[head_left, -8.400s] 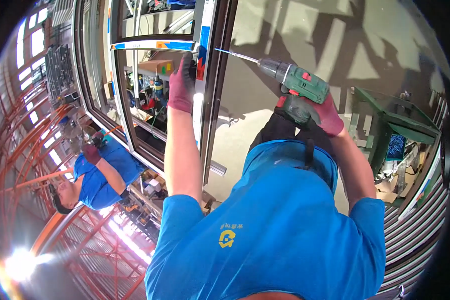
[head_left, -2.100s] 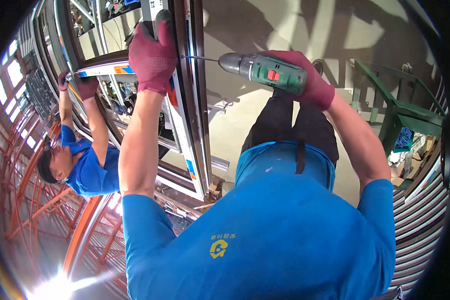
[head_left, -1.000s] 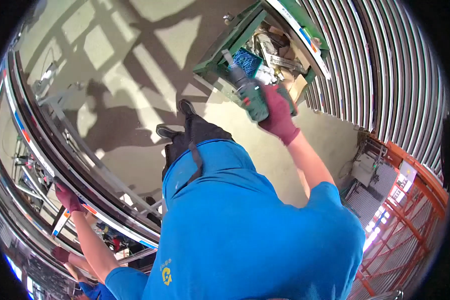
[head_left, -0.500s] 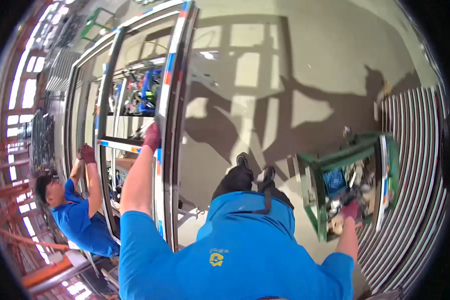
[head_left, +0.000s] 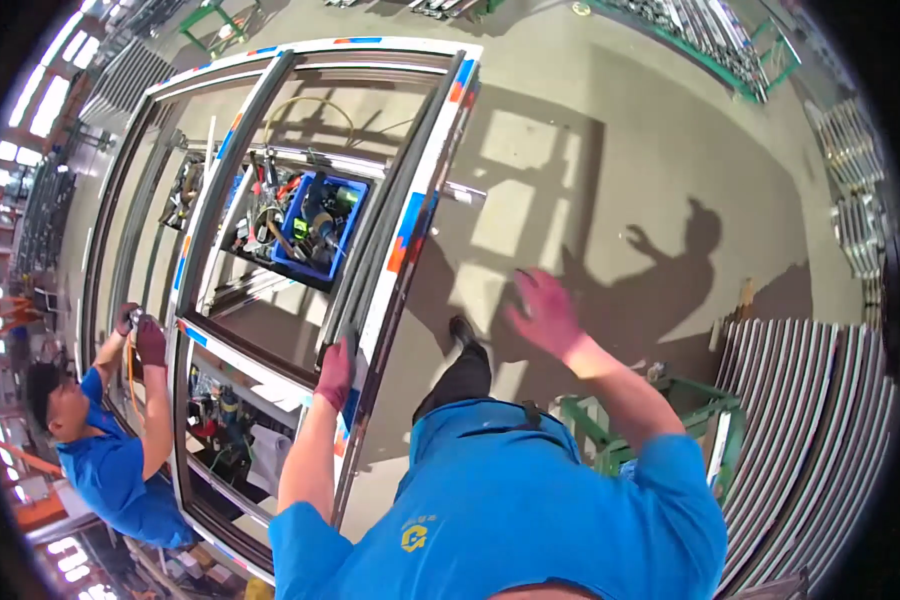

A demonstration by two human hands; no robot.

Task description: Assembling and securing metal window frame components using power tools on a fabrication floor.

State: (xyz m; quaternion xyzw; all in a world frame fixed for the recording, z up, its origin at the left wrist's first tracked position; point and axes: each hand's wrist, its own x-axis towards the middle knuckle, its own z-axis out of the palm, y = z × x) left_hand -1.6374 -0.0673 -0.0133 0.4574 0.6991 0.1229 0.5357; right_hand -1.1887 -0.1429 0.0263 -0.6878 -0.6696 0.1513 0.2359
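The right-hand upright of a large window frame [head_left: 410,215] is gripped by the gloved left hand [head_left: 336,372], fingers closed round the bar. The frame is seen standing over a concrete floor [head_left: 610,170]. The right hand [head_left: 542,312], apparently empty though blurred, is held out over the floor with fingers spread. A blue bin of tools [head_left: 310,222] is visible through the frame. At the far left, the frame's other side is held by a co-worker's hands [head_left: 142,335].

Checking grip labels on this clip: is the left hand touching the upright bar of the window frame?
Touching. In the head view the left hand, in a red glove, wraps around the frame's upright bar; the right hand hangs open in the air, apart from it.
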